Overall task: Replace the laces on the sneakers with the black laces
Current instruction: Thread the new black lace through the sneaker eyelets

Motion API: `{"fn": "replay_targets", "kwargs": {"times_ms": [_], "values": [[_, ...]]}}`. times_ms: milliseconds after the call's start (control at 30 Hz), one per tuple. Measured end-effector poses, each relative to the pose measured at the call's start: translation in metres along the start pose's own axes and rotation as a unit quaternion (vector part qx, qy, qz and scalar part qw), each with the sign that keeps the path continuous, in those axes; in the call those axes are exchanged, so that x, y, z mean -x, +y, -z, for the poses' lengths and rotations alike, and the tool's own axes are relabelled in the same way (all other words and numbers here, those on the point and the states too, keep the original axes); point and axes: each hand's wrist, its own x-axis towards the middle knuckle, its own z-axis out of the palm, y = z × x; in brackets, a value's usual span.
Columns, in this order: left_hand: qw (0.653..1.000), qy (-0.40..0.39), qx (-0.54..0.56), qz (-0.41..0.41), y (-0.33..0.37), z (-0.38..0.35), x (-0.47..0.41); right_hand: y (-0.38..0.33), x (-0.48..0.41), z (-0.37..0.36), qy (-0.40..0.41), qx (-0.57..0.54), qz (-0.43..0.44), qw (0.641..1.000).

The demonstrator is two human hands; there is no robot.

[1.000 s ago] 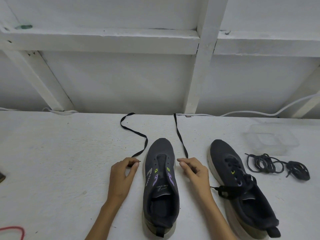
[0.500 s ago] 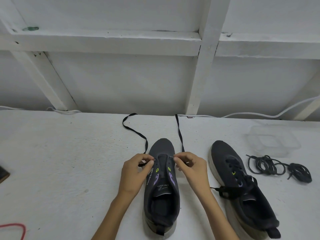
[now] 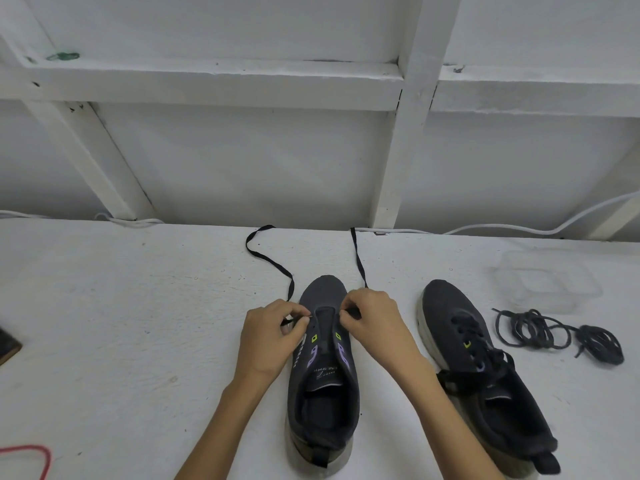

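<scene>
Closest in, at the left corner of the white worktop [image 3: 121, 306], a loop of red cord [image 3: 38, 455] curls into view, and a dark object [image 3: 8, 344] pokes in from the left edge; I cannot tell what it is. The unlaced sneaker [image 3: 323, 403] stands in the middle, heel towards the person, toe towards the wall. Just beside it on the right is the second sneaker [image 3: 485, 375], angled slightly, laced in black with the lace bunched across its opening. Further right lies a tangle of dark grey laces [image 3: 554, 332], and behind that a clear plastic container [image 3: 547, 282]. A white cable [image 3: 519, 230] runs along the foot of the white framed wall [image 3: 412, 133].

Both forearms flank the middle sneaker, and the hands cover its front eyelets. The left hand [image 3: 272, 336] has its fingers curled, pinching one end of the black lace [image 3: 268, 259] at the shoe's left side. The right hand [image 3: 375, 322] pinches the other end at the right side. From the hands, both strands trail away over the worktop to its far edge.
</scene>
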Motion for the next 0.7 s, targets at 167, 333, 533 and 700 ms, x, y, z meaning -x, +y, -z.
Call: {"fn": "replay_targets", "kwargs": {"times_ms": [167, 333, 533, 700], "values": [[1.0, 0.001, -0.028, -0.008, -0.001, 0.003, -0.002, -0.009, -0.005, 0.0, -0.02, 0.06, -0.008, 0.998], [0.999, 0.003, -0.042, -0.018, 0.003, 0.004, -0.004, -0.008, -0.001, -0.003, -0.01, -0.006, 0.003, 1.0], [0.999, -0.02, -0.021, 0.031, 0.004, 0.004, -0.007, -0.017, -0.004, -0.024, -0.014, -0.023, -0.051, 0.998], [0.995, -0.03, 0.048, 0.077, 0.005, 0.006, -0.011, -0.01, -0.003, -0.032, 0.007, -0.111, -0.085, 0.99]]}}
